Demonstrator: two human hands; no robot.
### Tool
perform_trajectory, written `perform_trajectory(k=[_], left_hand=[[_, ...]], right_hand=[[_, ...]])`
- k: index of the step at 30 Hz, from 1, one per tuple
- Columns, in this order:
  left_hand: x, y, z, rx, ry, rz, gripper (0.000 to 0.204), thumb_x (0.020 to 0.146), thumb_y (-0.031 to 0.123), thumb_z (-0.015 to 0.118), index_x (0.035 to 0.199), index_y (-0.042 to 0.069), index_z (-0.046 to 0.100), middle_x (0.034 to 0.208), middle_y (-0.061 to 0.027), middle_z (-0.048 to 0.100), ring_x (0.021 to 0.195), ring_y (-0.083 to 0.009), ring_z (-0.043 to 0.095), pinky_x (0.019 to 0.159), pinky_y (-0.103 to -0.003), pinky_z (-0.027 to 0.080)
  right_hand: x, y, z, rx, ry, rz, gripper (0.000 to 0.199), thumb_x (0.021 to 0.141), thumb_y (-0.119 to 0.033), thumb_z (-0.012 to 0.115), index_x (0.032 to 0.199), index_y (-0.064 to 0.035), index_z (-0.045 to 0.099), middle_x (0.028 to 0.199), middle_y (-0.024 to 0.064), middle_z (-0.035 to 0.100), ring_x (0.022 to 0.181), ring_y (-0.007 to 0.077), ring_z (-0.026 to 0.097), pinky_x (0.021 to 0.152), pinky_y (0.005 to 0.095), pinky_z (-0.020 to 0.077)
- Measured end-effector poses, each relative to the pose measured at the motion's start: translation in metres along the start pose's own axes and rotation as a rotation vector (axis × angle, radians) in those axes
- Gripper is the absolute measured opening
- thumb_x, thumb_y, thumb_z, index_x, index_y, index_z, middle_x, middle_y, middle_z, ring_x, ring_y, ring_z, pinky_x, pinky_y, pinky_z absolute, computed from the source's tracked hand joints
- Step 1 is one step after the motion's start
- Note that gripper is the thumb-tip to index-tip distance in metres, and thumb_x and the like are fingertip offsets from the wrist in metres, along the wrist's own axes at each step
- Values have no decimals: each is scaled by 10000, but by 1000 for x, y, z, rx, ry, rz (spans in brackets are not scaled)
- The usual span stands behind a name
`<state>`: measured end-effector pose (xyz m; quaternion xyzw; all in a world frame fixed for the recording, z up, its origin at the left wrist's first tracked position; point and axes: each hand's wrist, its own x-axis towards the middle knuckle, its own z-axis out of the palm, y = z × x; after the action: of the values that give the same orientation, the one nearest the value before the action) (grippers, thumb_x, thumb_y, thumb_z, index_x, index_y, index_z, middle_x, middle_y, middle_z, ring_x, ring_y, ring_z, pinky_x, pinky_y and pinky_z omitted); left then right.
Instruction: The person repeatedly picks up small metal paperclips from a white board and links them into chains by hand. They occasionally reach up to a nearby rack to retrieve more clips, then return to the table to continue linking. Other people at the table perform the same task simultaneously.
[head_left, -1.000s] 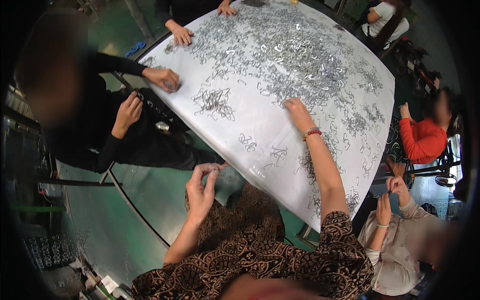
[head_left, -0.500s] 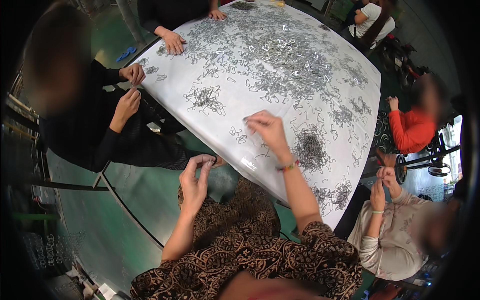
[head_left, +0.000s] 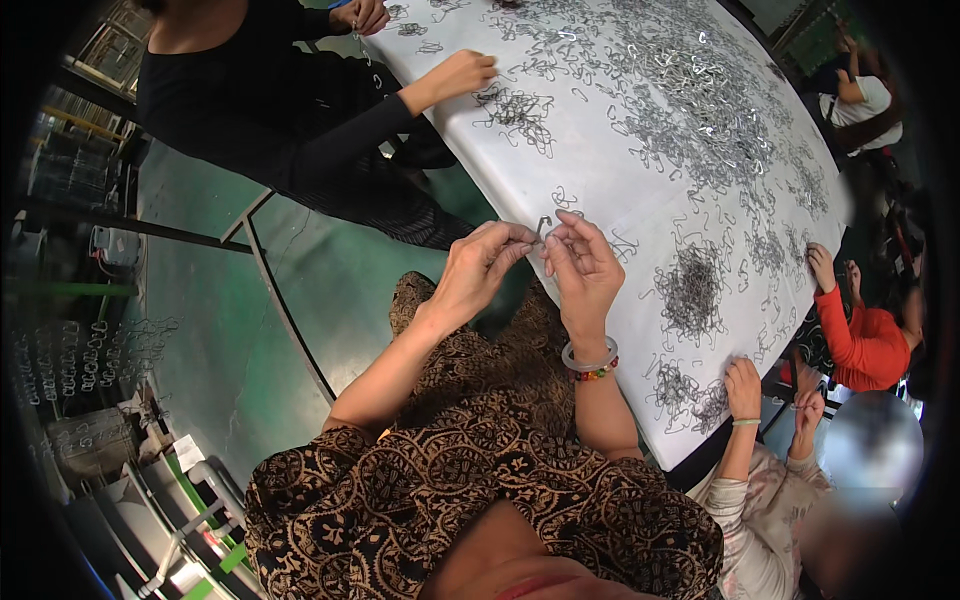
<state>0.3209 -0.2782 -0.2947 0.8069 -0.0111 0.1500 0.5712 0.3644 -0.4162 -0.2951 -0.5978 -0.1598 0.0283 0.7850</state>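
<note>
My left hand [head_left: 482, 266] and my right hand [head_left: 581, 268] meet at the near edge of a white table [head_left: 610, 160]. Both pinch a small bent metal wire hook [head_left: 541, 228] between their fingertips, just above the table's rim. A bracelet sits on my right wrist. Heaps of the same wire hooks [head_left: 692, 284] lie on the table to the right of my right hand, and a far larger spread of hooks [head_left: 680, 90] covers the table's middle.
A person in black [head_left: 270, 100] sits at my left with a hand on a hook pile [head_left: 520, 108]. Two other people [head_left: 862, 335] work at the table's right edge. Green floor [head_left: 230, 330] and a metal frame bar [head_left: 280, 300] lie to my left.
My right hand came back from reaching out over the table to its near edge. Both hands now meet on one wire hook. The view has swung left.
</note>
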Motion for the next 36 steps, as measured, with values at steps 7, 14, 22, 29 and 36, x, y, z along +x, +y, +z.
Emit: perform_trajectory(k=[7,14,22,29,36], left_hand=[[82,-68,-24,224,54,22,190,887,92,563,1017,-10,655,1012,-162,658,929,-300,626,801,-343,490],[166,-153,-28,756,-214,316,130,815,90,592,890,-10,629,905,-143,622,901,-317,588,802,-380,482],[131,-126,-22,613,-31,193,135,868,41,515,981,-28,543,890,-176,570,820,-284,594,742,-340,474],[57,-22,-12,-279,28,-159,146,905,69,563,1018,-16,602,903,-77,628,774,-138,607,730,-264,485],[28,13,2,-126,31,110,126,874,28,611,991,-18,600,1004,-88,622,827,-121,593,687,-245,495]], right_hand=[[13,-5,-4,73,39,32,271,867,66,576,1136,54,551,879,61,589,695,78,571,542,189,459],[21,-11,-12,29,71,40,282,865,66,579,1144,59,539,849,60,590,673,72,562,535,188,454],[16,-9,-6,24,63,52,299,871,55,572,1165,63,518,840,62,594,661,62,544,538,180,435],[5,3,2,34,120,85,349,857,48,594,1195,53,506,825,49,608,645,50,530,528,174,419],[-1,5,5,8,132,3,367,837,75,607,1189,55,504,812,61,611,647,71,558,536,182,438]])
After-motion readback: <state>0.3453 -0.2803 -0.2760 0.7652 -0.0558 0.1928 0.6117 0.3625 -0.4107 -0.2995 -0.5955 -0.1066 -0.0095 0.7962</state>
